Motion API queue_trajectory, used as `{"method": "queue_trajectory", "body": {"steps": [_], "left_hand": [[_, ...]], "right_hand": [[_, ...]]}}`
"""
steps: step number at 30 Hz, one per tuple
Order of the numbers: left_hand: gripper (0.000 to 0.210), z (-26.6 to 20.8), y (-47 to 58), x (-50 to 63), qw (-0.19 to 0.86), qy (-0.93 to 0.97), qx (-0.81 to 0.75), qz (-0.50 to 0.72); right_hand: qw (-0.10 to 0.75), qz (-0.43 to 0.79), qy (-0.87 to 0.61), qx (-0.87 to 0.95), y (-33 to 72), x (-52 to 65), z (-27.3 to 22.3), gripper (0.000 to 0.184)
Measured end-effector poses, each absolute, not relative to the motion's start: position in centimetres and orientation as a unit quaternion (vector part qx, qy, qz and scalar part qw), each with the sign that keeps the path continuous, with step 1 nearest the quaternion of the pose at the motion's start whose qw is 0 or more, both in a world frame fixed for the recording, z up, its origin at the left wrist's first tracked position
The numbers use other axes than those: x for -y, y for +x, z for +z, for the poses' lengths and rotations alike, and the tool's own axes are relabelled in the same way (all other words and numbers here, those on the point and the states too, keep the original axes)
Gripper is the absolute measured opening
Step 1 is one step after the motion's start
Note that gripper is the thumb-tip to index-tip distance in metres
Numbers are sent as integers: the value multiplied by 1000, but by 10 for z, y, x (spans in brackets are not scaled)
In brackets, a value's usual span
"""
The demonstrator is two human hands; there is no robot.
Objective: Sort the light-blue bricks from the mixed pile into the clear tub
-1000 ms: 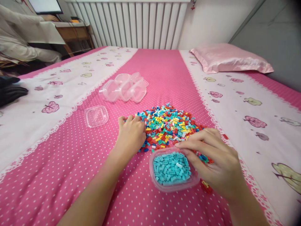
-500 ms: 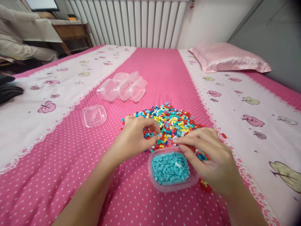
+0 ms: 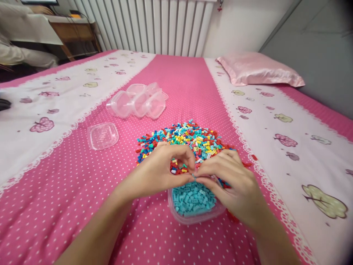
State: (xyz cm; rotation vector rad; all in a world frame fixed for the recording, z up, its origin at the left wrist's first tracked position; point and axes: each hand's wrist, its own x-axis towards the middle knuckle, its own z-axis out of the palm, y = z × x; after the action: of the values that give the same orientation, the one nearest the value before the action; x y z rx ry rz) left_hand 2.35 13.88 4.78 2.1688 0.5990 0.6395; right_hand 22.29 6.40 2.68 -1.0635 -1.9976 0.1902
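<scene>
My left hand (image 3: pixel 162 167) and my right hand (image 3: pixel 233 180) meet fingertip to fingertip just above the far rim of a clear plastic tub (image 3: pixel 193 220). Between the pinched fingers is a tiny light-blue toy brick (image 3: pixel 194 177), mostly covered; both hands seem to grip it. Many teal toy bricks (image 3: pixel 191 201) fill the tub. Behind my hands spreads a loose pile of mixed toy bricks (image 3: pixel 184 134) in red, blue, yellow, teal and white. My hands cover the pile's near side.
A clear lid (image 3: pixel 103 136) lies on the pink dotted bedspread (image 3: pixel 143 235) at the left. Several clear containers (image 3: pixel 138 101) are grouped beyond it. A pink pillow (image 3: pixel 259 70) rests at the far right. A person's sleeve and legs (image 3: pixel 24 55) show by a desk at the far left.
My hands were apart over the pile and tub; now their fingertips have come together at the tub's far rim with a small brick between them. The view has shifted slightly right.
</scene>
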Motion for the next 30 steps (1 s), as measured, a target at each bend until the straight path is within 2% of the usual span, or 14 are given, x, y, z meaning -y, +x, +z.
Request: {"method": "queue_trajectory", "body": {"steps": [3,7,14,23,30], "left_hand": [[10,43,25,-140,329,876,-270,228],[9,34,24,-145,232,897,-318,198],[10,35,23,-143,250,922,-275,111],[12,34,25,-142,235,925,-285,89],[9,35,26,-140,233,924,-290,88]], "right_hand": [[408,89,-448,791,230,-64,28,11],[335,117,-461,813,246,-64,27,12],[234,120,-479,838,252,-59,24,14],[207,122,-491,837,239,-58,21,13],[238,121,-475,839,229,-59,20,12]]}}
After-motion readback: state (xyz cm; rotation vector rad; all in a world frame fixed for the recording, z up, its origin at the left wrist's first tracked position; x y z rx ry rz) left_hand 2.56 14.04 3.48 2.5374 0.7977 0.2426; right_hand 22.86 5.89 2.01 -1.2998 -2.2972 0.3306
